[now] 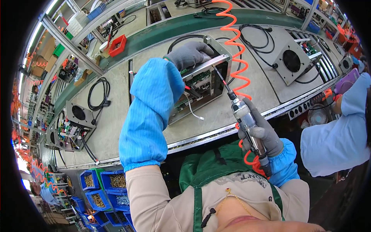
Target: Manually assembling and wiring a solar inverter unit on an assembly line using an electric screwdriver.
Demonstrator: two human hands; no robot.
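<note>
My right hand (264, 131), in a grey glove, is wrapped round a silver air screwdriver (243, 115). The driver slants up and left, and its long bit meets the end of a metal bracket (206, 66). That bracket runs along the top of an open metal chassis (223, 79) with green circuit boards inside. Over the chassis's far upper side curls my left hand (189, 55), also gloved in grey, gripping it by the edge. A loose white cable with a small connector (200, 118) hangs from the chassis front. Blue sleeves cover both forearms.
An orange coiled hose (241, 69) hangs just right of the chassis. Similar fan units (291, 61) with black cords stand on the bench at both sides. A green belt (185, 25) runs behind. Blue bins (99, 200) of screws sit lower left; another person's sleeve (336, 135) is at right.
</note>
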